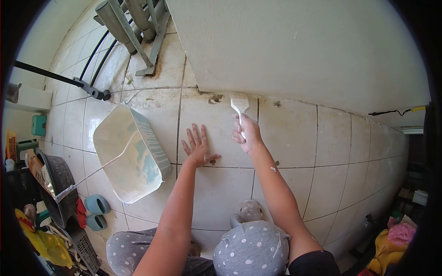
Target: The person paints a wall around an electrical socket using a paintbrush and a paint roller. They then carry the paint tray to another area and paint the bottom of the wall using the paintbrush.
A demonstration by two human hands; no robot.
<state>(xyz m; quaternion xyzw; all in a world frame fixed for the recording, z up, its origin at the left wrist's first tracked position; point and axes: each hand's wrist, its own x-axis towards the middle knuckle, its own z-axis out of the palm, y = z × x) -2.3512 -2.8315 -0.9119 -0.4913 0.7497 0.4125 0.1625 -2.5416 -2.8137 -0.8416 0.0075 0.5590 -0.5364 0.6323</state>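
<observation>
1. The right hand [248,131] is closed around the handle of a brush [240,105], fingers curled over it. The left hand [198,149] holds nothing; it is spread wide, fingers apart and thumb out to the side, palm down on the floor [285,131].
2. The brush is ahead of the right hand, its bristle end at the foot of the pale wall [299,50], where wall and floor meet. Whether the bristles press on the wall, the floor or both, I cannot tell.
3. A likely slip is a smear on the tiles, caused by the bristles straying below the wall's bottom edge.
4. Grit could get into the bristles, since dark, rough patches [215,99] mark the floor just beside them.
5. The left hand seems to be taking some body weight; if the tiles are wet or dusty, it might slide and jerk the brush.
6. The tub [154,142] stands left of the left arm, with a thin rod [113,158] sticking out over its rim. A knock to that rod could tip the tub or flick out drips.
7. The brush looks flat and whitish all over, handle included, with a broad head narrowing to the grip. How wet it is does not show.
</observation>
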